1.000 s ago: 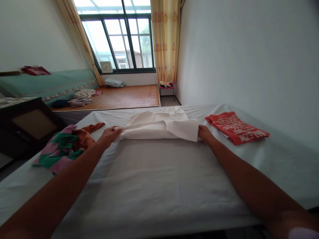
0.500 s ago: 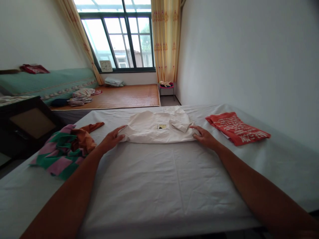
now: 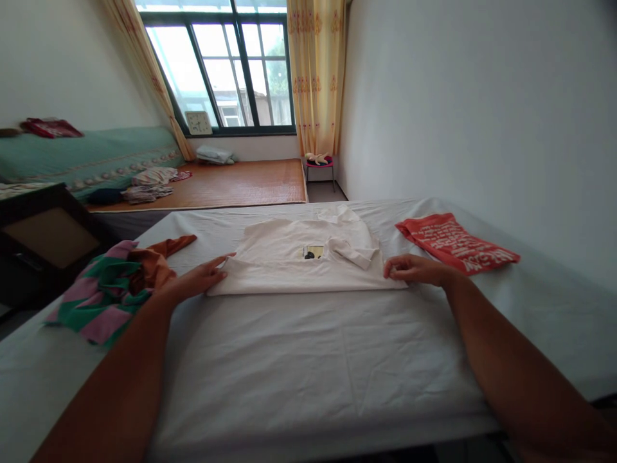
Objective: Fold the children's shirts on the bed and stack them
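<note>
A white shirt lies folded flat across the middle of the white-sheeted bed, a small dark print showing near its centre. My left hand rests on the shirt's left near corner, fingers stretched along the edge. My right hand pinches the shirt's right near corner between fingers and thumb. Both arms reach forward from the bottom of the view.
A folded red shirt with white lettering lies to the right by the wall. A heap of green, pink and orange clothes sits on the bed's left side. Beyond are a dark cabinet, a mat-covered platform, a small stool and a window.
The shirt's near part was folded away over itself, then the flat shirt slid toward me. Both hands came back with its near corners. The view shifted slightly.
</note>
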`<state>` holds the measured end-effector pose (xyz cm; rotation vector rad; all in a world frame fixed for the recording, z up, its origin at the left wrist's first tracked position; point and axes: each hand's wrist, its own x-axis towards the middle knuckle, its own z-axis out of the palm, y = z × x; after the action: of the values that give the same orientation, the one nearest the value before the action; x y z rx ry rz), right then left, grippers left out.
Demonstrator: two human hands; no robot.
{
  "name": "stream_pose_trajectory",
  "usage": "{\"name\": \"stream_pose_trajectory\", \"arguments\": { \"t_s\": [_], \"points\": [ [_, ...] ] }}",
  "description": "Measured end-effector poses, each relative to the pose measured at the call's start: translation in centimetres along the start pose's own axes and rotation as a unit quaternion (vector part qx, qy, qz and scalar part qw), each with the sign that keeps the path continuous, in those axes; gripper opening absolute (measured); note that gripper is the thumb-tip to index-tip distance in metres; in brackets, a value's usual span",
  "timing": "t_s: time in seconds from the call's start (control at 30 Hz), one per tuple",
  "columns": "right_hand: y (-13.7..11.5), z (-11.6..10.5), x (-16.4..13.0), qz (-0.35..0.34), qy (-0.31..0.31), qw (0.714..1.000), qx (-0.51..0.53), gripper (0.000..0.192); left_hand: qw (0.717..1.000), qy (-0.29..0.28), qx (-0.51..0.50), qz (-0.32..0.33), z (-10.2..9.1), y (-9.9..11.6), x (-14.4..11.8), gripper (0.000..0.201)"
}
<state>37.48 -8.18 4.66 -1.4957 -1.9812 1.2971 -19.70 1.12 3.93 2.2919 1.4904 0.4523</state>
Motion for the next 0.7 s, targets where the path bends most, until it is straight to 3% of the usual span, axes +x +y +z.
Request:
{"name": "stream_pose_trajectory", "arguments": {
  "t_s": [0.1, 0.23, 0.33, 0.4, 0.43, 0.53, 0.63, 0.7],
  "points": [
    [0.1, 0.3, -0.1, 0.010, -0.017, 1.000, 0.002, 0.040, 0.999, -0.047, 0.022, -0.007, 0.1, 0.0, 0.3, 0.064],
    [0.9, 0.2, -0.1, 0.032, 0.023, 0.999, -0.007, 0.041, 0.997, -0.032, 0.068, -0.029, 0.2, 0.1, 0.3, 0.069],
    [0.8, -0.1, 0.3, 0.039, 0.187, 0.979, -0.067, 0.043, 0.990, 0.017, 0.125, -0.070, 0.1, 0.6, 0.4, 0.069],
    [0.3, 0.3, 0.9, 0.001, 0.315, 0.941, -0.126, 0.044, 0.984, 0.083, 0.143, -0.064, 0.3, 1.5, 0.6, 0.064],
    [0.0, 0.7, 1.3, -0.026, 0.349, 0.924, -0.153, 0.044, 0.982, 0.118, 0.141, -0.049, 0.5, 2.1, 0.7, 0.059],
    [-1.0, 2.9, 2.8, -0.072, 0.321, 0.920, -0.215, 0.040, 0.980, 0.161, 0.118, 0.019, 1.8, 4.5, 1.1, 0.046],
    [-1.7, 5.0, 4.2, -0.068, 0.270, 0.920, -0.277, 0.036, 0.982, 0.126, 0.115, 0.077, 3.8, 6.8, 1.4, 0.038],
    [-2.0, 5.5, 4.6, -0.086, 0.282, 0.909, -0.295, 0.030, 0.984, 0.095, 0.114, 0.100, 5.0, 7.7, 1.4, 0.036]
  ]
}}
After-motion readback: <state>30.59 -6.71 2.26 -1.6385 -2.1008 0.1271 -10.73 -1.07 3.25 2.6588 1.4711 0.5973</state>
